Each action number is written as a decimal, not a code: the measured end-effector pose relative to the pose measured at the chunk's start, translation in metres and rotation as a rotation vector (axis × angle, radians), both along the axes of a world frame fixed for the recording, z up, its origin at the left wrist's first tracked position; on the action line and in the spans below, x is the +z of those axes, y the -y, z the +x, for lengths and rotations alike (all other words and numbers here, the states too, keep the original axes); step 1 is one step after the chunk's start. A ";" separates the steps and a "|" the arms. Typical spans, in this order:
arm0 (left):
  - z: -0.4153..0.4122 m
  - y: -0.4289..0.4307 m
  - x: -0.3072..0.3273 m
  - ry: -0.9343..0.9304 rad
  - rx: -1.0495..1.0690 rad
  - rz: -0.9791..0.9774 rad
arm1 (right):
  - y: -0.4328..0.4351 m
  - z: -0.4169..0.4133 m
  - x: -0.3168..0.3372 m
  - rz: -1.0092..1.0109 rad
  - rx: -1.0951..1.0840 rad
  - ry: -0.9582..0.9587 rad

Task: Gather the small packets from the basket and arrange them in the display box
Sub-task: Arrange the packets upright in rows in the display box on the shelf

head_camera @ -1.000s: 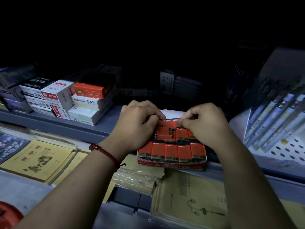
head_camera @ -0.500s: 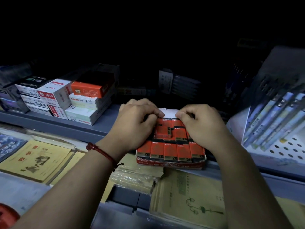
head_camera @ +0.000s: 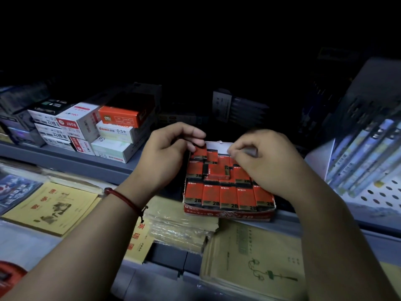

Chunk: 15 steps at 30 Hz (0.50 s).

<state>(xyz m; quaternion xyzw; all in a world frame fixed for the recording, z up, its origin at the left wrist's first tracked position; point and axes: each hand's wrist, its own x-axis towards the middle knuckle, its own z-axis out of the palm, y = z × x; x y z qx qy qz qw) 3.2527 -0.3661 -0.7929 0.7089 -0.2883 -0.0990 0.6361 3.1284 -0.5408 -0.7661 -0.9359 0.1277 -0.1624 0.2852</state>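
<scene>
Pretty far along, I'd say. The red cardboard display box (head_camera: 227, 214) sits on the grey metal shelf (head_camera: 108, 168), and its front row is done: five small red-and-black packets marked 2B (head_camera: 227, 196) stand side by side right behind the box's front wall. Behind that row it gets messier. The middle of the box looks filled, but one loose packet (head_camera: 218, 170) lies crosswise on top there. The left hand (head_camera: 167, 155) is at the box's back left corner, thumb and fingers pinching a tilted packet (head_camera: 199, 153) that isn't seated yet. The right hand (head_camera: 262, 164) is curled over the back right part of the box, fingertips drawn together by the white back flap (head_camera: 217, 145). I can't tell whether it actually grips a packet or is just nudging one. So what's left, my guess: seat the back row and turn that crosswise one into line. The basket isn't clearly in view, so no idea if more packets are waiting.
</scene>
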 end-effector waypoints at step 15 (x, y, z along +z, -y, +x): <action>-0.016 0.002 0.008 0.008 -0.087 -0.025 | -0.012 -0.003 0.009 0.368 0.055 0.123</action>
